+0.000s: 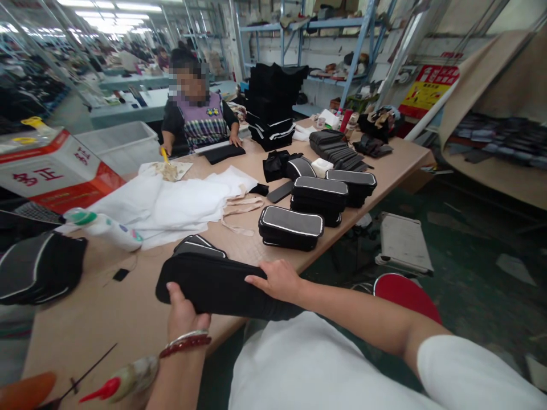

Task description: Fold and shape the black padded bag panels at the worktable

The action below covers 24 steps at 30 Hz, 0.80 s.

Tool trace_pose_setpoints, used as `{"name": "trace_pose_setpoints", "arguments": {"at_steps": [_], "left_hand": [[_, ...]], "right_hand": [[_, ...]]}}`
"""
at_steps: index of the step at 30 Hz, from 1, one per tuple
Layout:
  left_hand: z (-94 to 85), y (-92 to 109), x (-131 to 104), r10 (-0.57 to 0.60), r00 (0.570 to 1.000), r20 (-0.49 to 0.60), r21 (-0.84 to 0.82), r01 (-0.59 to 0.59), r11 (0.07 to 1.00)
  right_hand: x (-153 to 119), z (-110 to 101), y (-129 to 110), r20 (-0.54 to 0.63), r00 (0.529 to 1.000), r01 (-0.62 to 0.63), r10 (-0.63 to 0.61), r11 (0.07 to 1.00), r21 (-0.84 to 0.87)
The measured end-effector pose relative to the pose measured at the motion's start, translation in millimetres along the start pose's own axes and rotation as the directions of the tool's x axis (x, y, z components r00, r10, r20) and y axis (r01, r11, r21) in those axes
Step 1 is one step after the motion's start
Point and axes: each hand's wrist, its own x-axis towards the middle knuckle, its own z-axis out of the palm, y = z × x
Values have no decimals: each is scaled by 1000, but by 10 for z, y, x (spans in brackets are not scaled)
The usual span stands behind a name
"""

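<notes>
A long black fabric panel [213, 285] with a rounded end is held between my two hands, over the near edge of the table. My left hand [183, 313] grips its left end from below, thumb on top. On the right part, my right hand [276, 279] holds the upper edge with the thumb across the surface; most of its fingers are hidden behind. Just beyond the panel lies a grey piece with white piping [200, 246], partly covered by it. Stacks of similar black-and-grey piped pieces [291, 222] stand to the right.
A co-worker [199, 114] sits across the table [239, 242], holding a yellow-handled brush. White cloth [179, 196], a white bottle [105, 228], and a red-tipped glue bottle [128, 378] lie leftward. More piped pieces [38, 267] sit at the left edge. A red stool [405, 297] stands right.
</notes>
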Motion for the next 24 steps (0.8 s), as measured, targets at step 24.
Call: {"name": "trace_pose_setpoints", "arguments": {"at_steps": [24], "left_hand": [[-272,4,-20,-152,892,425,-225,267,937]], "right_hand": [[-269,-379,-2,-177,837,489,-518,853,-185]]}}
